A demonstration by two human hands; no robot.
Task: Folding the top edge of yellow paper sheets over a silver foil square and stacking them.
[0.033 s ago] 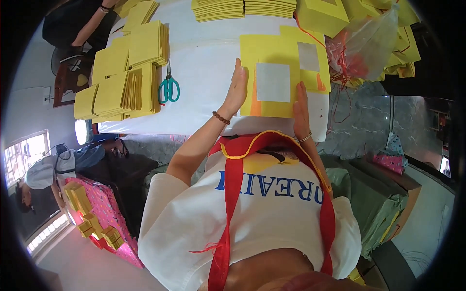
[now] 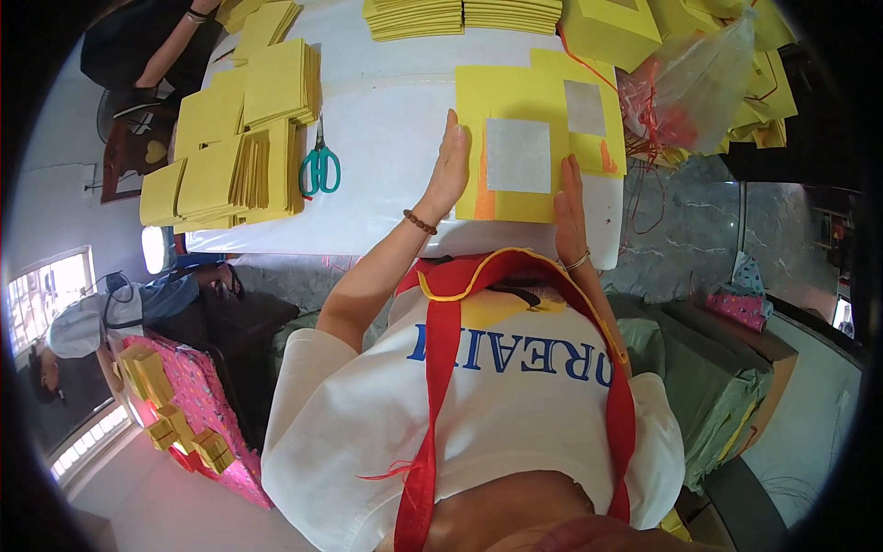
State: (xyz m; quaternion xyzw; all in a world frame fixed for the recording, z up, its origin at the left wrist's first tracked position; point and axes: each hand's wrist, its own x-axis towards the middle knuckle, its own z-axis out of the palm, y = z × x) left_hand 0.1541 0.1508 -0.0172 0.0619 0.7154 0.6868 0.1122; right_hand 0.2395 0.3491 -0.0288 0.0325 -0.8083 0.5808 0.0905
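Where white table [image 2: 386,156] meets its near edge: right hand [image 2: 570,207], fingers flat, pressed on lower right of yellow card sheet [image 2: 510,101] with grey square window. Left hand [image 2: 449,170] open, palm against sheet's left edge; hands apart, nothing gripped. Just beyond at right, second windowed sheet [image 2: 589,92], partly overlapped. Further left, teal-handled scissors [image 2: 319,166] beside stacked yellow cards [image 2: 239,138]. At far right, clear plastic bag [image 2: 690,83].

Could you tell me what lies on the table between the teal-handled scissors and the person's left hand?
Only bare white tabletop lies between the teal-handled scissors and the left hand, as the head view shows.
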